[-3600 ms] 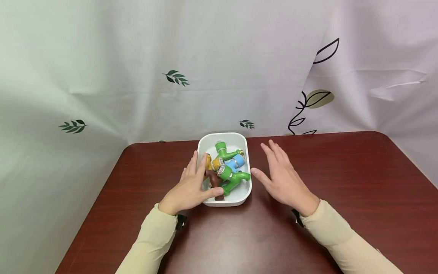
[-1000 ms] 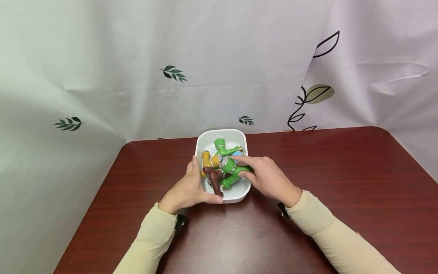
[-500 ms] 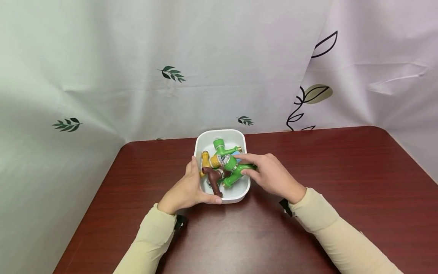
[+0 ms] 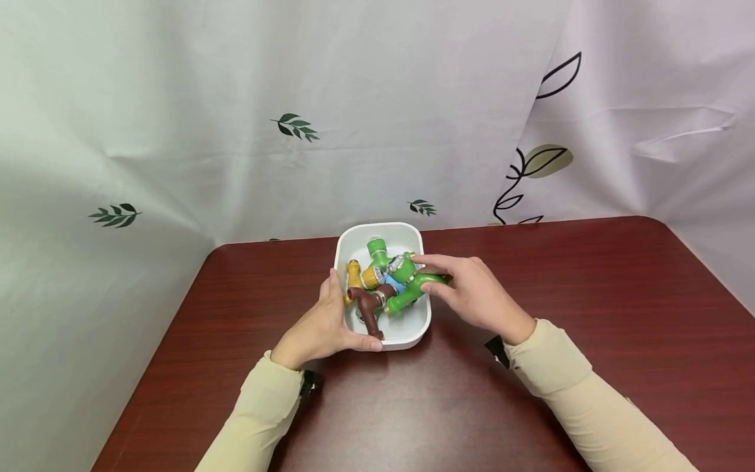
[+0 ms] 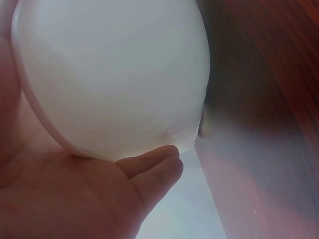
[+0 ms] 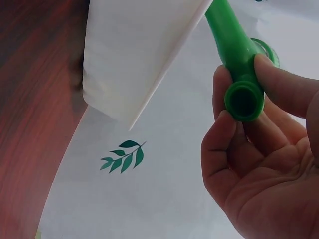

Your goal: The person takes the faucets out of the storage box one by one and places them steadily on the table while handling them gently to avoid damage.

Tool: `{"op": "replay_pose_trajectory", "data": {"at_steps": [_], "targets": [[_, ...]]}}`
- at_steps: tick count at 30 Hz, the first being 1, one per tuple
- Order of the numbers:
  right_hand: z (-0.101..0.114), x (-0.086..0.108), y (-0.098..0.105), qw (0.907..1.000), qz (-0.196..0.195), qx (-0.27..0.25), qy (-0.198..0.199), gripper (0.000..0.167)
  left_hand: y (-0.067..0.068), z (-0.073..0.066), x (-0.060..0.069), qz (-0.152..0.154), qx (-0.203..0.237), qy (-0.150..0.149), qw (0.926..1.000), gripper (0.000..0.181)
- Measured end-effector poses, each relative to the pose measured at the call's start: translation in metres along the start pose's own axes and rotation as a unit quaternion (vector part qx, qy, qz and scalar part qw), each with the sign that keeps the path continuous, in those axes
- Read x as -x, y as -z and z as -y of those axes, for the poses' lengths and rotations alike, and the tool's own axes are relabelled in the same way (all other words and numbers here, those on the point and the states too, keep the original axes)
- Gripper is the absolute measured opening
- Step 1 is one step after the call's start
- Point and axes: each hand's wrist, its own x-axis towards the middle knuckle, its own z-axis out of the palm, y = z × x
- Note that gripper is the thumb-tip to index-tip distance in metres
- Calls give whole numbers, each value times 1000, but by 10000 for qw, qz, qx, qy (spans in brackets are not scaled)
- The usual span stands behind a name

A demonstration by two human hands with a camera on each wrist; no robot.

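Observation:
A white plastic tub (image 4: 408, 333) on the table holds several toy-like taps. My left hand (image 4: 321, 331) grips its left near corner, thumb along the front wall; in the left wrist view, fingers lie against the tub wall (image 5: 119, 74). My right hand (image 4: 474, 292) pinches a green tap (image 4: 407, 299) by its spout, raised over the tub's right side. The right wrist view shows the open spout end of this green tap (image 6: 234, 45) between thumb and fingers. Below lie a brown tap (image 4: 367, 303), a yellow tap (image 4: 354, 272), a partly hidden blue tap (image 4: 392, 282) and a second green tap (image 4: 377, 249).
The dark red wooden table (image 4: 377, 419) extends on both sides of the tub. Behind it hangs a pale curtain (image 4: 366, 157) with leaf prints, close to the table's back edge.
My right hand came from beside the tub to the upper green tap, then raised it up and rightward, uncovering more of the blue tap. My left hand moved onto the tub's corner and stayed there.

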Motion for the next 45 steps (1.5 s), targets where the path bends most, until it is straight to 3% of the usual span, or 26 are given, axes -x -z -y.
{"op": "replay_pose_trajectory", "data": {"at_steps": [16, 45], "targets": [[-4, -2, 8, 9947, -670, -301, -715, 45, 0, 0, 0, -14, 24, 43, 10000, 157], [-33, -6, 20, 9787, -1419, -580, -1363, 39, 0, 1, 0, 9, -22, 113, 9999, 154]]}}
